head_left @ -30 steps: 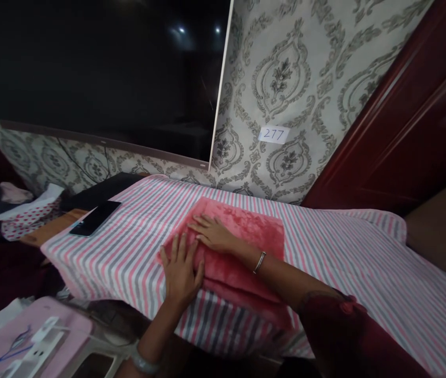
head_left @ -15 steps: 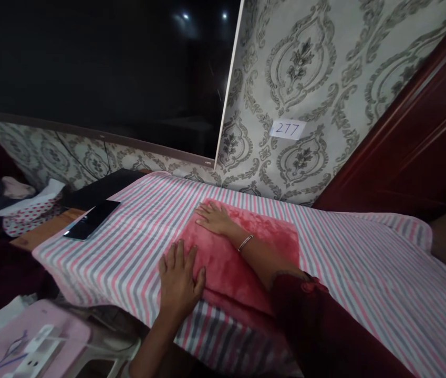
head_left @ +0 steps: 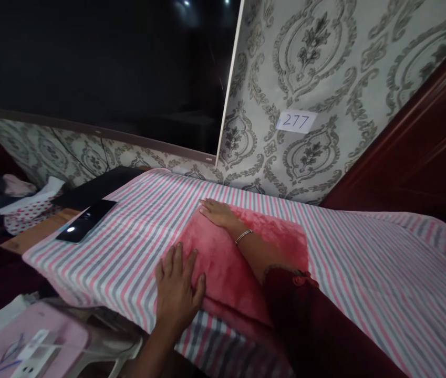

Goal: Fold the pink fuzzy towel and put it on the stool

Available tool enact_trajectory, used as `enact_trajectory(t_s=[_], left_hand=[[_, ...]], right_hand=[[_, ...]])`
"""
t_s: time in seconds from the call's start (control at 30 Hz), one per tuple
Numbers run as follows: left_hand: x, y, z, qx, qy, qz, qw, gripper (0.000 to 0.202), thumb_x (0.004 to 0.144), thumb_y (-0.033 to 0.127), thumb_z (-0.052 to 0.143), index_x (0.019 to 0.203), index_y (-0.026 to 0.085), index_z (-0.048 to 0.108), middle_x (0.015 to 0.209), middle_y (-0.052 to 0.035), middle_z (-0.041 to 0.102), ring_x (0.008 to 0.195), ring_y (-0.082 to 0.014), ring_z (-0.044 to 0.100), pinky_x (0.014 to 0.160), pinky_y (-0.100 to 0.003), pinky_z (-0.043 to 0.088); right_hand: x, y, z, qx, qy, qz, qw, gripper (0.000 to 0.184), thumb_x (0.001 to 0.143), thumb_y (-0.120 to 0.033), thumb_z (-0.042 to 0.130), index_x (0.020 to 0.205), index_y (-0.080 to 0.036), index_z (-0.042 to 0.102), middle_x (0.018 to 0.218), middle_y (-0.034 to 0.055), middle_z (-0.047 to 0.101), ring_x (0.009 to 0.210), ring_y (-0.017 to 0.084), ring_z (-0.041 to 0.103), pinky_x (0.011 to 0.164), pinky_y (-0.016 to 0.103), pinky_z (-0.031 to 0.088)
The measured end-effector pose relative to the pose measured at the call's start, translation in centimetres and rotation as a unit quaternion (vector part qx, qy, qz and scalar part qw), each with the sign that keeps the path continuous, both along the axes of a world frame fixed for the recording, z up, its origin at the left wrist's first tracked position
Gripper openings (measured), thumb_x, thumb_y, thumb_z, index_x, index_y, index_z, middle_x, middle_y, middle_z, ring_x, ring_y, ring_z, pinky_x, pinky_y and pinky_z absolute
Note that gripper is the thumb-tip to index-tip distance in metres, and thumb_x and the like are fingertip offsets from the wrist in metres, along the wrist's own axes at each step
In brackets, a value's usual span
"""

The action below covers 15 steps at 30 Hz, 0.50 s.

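Observation:
A folded red plush cloth (head_left: 223,257) lies flat on a striped tablecloth (head_left: 128,231) in pink, grey and white. My left hand (head_left: 177,289) rests palm down at the cloth's near left edge, its fingers spread. Across the plush runs my right arm, with a bracelet at the wrist; my right hand (head_left: 218,212) lies flat on the far left corner, fingers stretched out. Neither hand grips anything. The right forearm and dark red sleeve hide part of the plush cloth's near right side.
A phone (head_left: 86,221) lies on the left of the striped cloth. Behind the table are a large dark television (head_left: 108,73) and a patterned wall with a paper marked 277 (head_left: 297,121). At lower left stands a pink stool (head_left: 61,328) with a power strip (head_left: 35,362).
My right hand has shifted slightly on the plush cloth, its fingers now closer together. My left hand stays at the near left edge. The camera view has moved a little.

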<state>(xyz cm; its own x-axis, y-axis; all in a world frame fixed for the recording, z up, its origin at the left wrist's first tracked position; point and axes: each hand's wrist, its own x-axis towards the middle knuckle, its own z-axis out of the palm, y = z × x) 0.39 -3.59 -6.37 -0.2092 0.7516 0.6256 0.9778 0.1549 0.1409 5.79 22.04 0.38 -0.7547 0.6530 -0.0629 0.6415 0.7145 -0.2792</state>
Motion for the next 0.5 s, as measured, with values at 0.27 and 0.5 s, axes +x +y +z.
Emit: enact_trajectory(t_s=[0.27,0.5], left_hand=[[-0.2,0.2,0.3,-0.006,-0.008,0.013,1.000,0.050,0.093,0.039,0.047,0.134,0.014,0.064,0.150,-0.0229,0.050,0.137,-0.0416,0.044,0.106,-0.057,0.037],[-0.1,0.4,1.0,-0.033,-0.030,0.020,0.999,0.053,0.094,0.041,0.044,0.135,0.014,0.063,0.151,-0.0227,0.048,0.140,-0.0410,0.042,0.108,-0.057,0.035]], right_hand=[[1.4,-2.1,2.8,0.029,0.036,-0.014,0.999,0.062,0.104,-0.049,0.029,0.162,-0.029,0.019,0.171,0.0068,0.010,0.156,0.026,0.014,0.123,0.059,0.010],[10.9,-7.7,4.1,0.061,0.016,-0.058,0.996,0.062,0.104,-0.050,0.034,0.161,-0.027,0.023,0.169,0.0121,0.018,0.155,0.032,0.019,0.122,0.059,0.016]])
